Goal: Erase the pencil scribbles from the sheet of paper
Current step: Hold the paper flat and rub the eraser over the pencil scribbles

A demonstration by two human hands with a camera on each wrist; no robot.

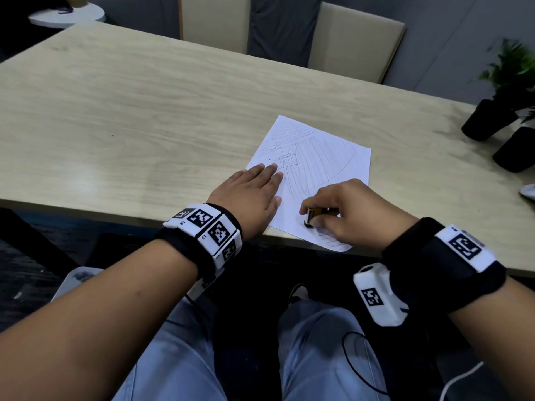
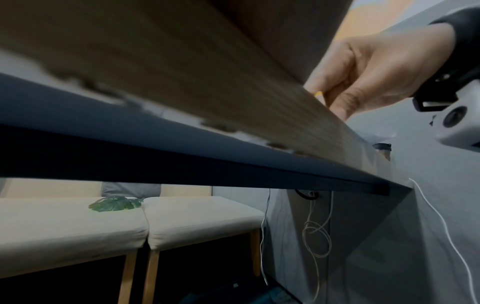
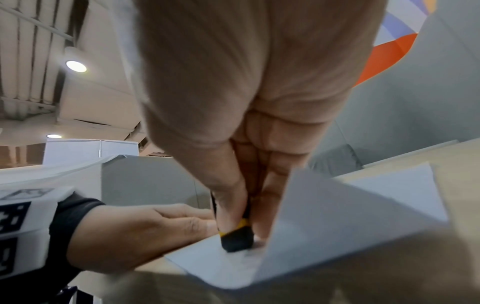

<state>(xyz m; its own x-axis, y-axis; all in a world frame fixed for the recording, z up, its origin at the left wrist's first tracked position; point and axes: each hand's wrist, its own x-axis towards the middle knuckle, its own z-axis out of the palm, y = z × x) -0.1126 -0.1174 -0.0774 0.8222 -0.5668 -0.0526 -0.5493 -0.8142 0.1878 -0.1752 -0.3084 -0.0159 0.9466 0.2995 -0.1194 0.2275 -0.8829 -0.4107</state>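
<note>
On the pale wooden table [image 1: 144, 111] the sheet of paper [image 1: 327, 157] lies near the front edge, one corner reaching the table's lip, its surface covered with pencil scribbles [image 1: 312, 157] in long hatched strokes. Off to the right stand two dark pots [image 1: 489, 120] with a green plant [image 1: 512, 68], well apart from the sheet; two beige chairs [image 1: 356, 39] sit along the far side. The left hand [image 1: 249, 195] lies flat with fingers straight and together, pressing down the sheet's left edge. The right hand [image 1: 350, 212] pinches an eraser [image 1: 311, 219] between thumb and fingertips, its dark tip down on the paper near the closest corner. The right wrist view shows what the head view cannot — the eraser's black end [image 3: 237, 239] with a yellow band above it, planted on the paper beside a faint grey smudge, and the sheet's near part curling up off the table. The left wrist view looks from below the table edge [image 2: 233, 127] — the tabletop hides the paper and the left fingers, leaving only the right hand [image 2: 376, 72], cushioned seats [image 2: 130, 222] and hanging cables [image 2: 317, 232] underneath.
</note>
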